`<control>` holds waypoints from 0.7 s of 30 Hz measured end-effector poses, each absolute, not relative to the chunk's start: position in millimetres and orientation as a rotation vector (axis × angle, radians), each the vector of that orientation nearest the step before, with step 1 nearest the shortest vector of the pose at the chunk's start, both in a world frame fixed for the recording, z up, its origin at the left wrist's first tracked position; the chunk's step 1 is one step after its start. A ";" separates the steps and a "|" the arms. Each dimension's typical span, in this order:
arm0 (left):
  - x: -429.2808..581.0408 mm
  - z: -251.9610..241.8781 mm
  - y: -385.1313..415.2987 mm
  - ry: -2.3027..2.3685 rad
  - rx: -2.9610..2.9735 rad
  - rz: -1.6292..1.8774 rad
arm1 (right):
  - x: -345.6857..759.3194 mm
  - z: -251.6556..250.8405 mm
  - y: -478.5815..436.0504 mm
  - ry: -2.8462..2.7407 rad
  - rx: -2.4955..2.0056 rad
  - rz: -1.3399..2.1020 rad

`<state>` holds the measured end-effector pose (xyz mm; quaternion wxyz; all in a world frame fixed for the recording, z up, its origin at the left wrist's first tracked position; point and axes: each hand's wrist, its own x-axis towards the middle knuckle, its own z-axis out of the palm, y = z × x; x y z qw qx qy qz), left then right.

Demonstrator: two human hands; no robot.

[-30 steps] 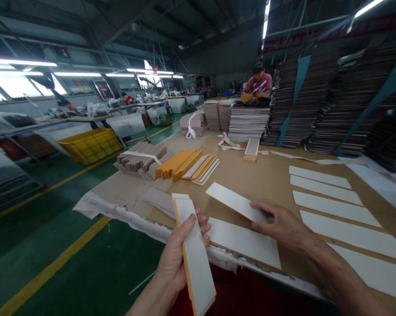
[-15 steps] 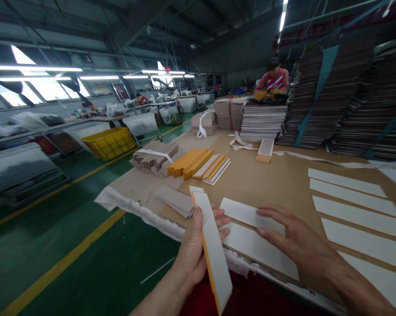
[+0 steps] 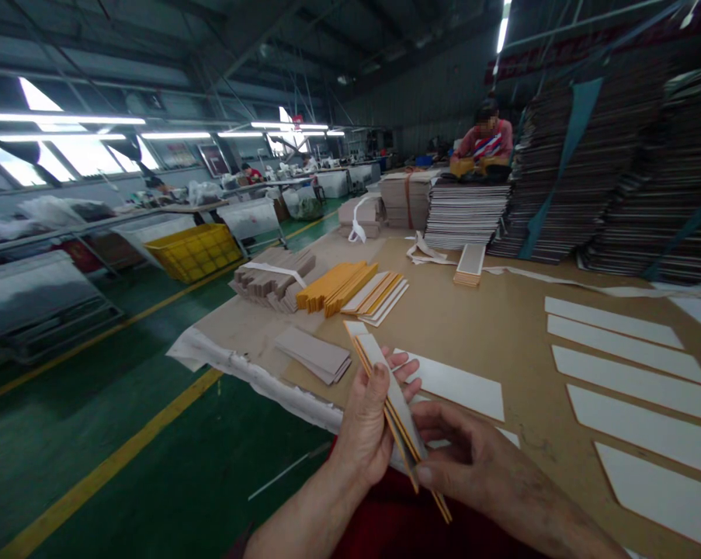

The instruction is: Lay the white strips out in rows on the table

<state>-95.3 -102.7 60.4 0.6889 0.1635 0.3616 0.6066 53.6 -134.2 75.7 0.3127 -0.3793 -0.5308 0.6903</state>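
My left hand (image 3: 369, 423) grips a thin stack of long card strips (image 3: 390, 396), white on one face with orange edges, held on edge over the near table border. My right hand (image 3: 472, 458) is closed on the same stack, thumb and fingers pinching its lower end. Just beyond the hands a white strip (image 3: 458, 384) lies flat on the brown table (image 3: 490, 326), with another partly hidden under my right hand. A small pile of grey strips (image 3: 315, 353) lies to the left of my left hand.
Several white strips (image 3: 623, 361) lie in a row at the right. Orange and white strip piles (image 3: 355, 289) and grey bundles (image 3: 272, 278) sit farther back. Tall stacks of dark board (image 3: 595, 171) line the far right, with a person (image 3: 487, 140) behind them. A yellow crate (image 3: 196, 252) stands left on the green floor.
My right hand left the flat white strips on the table and came back to pinch the stack in my left hand. The stack tilted more on edge.
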 end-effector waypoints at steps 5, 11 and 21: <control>-96.4 61.5 -102.1 0.810 0.329 1.337 | 59.3 68.2 -136.4 -1.341 -0.974 1.863; -106.2 62.2 -100.0 0.812 0.180 1.379 | 97.2 78.7 -114.7 -1.444 -1.394 1.640; -115.1 72.1 -95.4 0.902 0.200 1.370 | 131.7 65.0 -40.0 -1.628 -1.633 1.140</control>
